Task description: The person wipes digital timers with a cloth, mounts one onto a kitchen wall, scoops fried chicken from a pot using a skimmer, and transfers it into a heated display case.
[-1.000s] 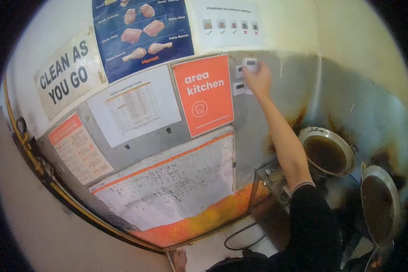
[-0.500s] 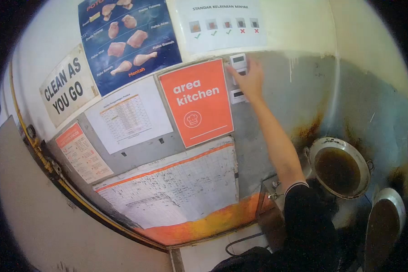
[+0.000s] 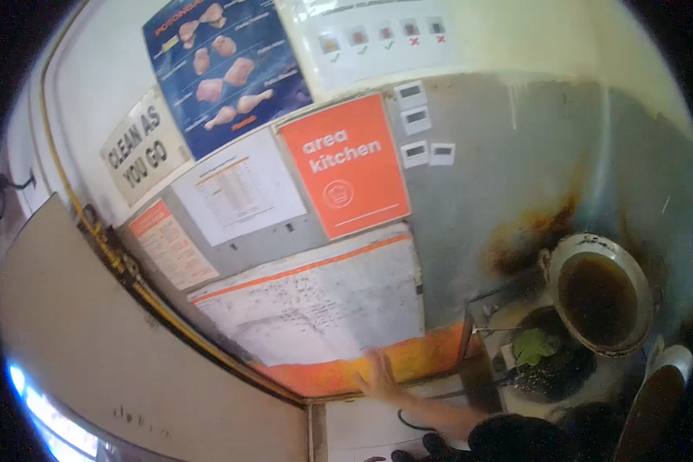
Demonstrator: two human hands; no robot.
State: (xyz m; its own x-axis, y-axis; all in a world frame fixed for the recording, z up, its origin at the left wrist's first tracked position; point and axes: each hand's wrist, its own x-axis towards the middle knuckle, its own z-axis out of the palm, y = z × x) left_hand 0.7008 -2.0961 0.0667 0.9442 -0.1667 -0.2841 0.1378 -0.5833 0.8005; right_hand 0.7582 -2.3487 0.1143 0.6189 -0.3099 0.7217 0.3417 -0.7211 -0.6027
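My right hand (image 3: 377, 379) is low in front of the wall, near the orange and yellow lower edge of a large white chart (image 3: 323, 308). It is slightly blurred; its fingers are apart and nothing shows in them. Four small white devices with dark displays are on the grey wall panel beside the orange "area kitchen" sign (image 3: 346, 165): a top one (image 3: 410, 95), one below it (image 3: 416, 119), and a lower pair, left (image 3: 414, 153) and right (image 3: 442, 154). My left hand is not visible.
A wide pan of dark liquid (image 3: 600, 296) is at the right, by a stove area with a green leafy-looking thing (image 3: 533, 346). Another pan (image 3: 654, 400) stands lower right. A yellow pipe (image 3: 58, 154) runs down the left.
My right hand has left the small white devices and moved down to the chart's lower edge. The view has shifted, and all four devices now show uncovered.
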